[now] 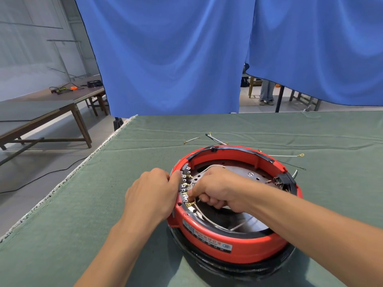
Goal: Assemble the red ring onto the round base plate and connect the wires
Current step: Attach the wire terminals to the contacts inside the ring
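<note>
— The ring point(244, 248) is bright red, its label point(207, 236) black with pale print too blurred to read.

— And beneath it?

— A black base plate point(238, 268). The table cloth point(83, 204) is plain dull green, the curtain point(165, 48) solid blue.

— The wires?

— One wire point(209, 219) whitish; its terminal point(190, 204) possibly brass-yellow.

Draped blue fabric curtains point(176, 59) behind a green cloth-covered table point(269, 129); long brown wooden benches point(41, 112) on pale tiled floor point(51, 162), left.
</note>
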{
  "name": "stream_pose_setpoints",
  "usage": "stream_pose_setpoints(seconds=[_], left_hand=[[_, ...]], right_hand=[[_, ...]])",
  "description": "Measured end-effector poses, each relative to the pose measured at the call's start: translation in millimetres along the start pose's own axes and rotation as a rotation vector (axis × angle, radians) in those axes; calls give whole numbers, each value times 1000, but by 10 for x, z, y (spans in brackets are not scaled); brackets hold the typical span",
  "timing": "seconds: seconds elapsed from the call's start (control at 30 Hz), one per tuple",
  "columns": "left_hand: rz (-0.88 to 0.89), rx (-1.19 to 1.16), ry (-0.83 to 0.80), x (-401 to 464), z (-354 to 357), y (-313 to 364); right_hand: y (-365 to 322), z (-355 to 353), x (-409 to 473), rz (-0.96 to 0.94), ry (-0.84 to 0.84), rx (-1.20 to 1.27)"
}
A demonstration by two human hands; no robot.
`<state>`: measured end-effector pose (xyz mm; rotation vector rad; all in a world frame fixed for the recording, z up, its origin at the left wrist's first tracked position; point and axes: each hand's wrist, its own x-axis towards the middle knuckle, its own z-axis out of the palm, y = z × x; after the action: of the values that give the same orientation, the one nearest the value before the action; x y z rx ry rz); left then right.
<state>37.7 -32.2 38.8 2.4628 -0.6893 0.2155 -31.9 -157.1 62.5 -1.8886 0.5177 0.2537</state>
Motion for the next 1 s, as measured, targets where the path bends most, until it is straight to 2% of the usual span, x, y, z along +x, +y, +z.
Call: stream_pose_setpoints(seconds=[0.63, 0.73, 1.0], left_hand=[[11, -16, -1, 4, -12, -8], [12, -32, -8, 5, -9, -11], [-53, -154, -73, 22, -2, -54]], right_hand=[[13, 5, 33, -51, 21, -69], [16, -11, 5, -75, -33, -83], [-25, -84, 38, 84, -83, 87]])
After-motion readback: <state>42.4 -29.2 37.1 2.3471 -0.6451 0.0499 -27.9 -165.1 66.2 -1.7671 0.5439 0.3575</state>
